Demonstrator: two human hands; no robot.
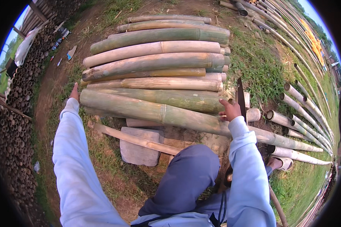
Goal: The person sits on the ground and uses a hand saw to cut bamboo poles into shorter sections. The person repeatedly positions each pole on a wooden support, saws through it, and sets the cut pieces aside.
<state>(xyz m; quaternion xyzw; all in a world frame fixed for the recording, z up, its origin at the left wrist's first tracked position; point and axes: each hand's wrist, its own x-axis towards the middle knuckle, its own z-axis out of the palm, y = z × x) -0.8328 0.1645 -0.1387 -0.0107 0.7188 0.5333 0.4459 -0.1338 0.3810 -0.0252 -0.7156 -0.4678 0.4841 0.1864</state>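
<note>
A long green bamboo pole [140,106] slants across in front of me, lying against a stack of cut bamboo lengths [151,60]. By the pole's left end is my left hand [75,92], fingers stretched out; whether it touches the end face I cannot tell. My right hand [231,109] rests at the pole farther right, its fingers apart and not wrapped round it. Just beyond that hand a dark saw blade [241,94] stands nearly upright, its lower part hidden behind my right forearm.
Below the pole, a split bamboo strip [140,139] lies across a grey stone block [140,151]. More poles [303,102] fan out at the right, near a sandalled foot [282,163]. A tall pile of bamboo ends [15,147] lines the left. Grass patches [254,68] surround the stack.
</note>
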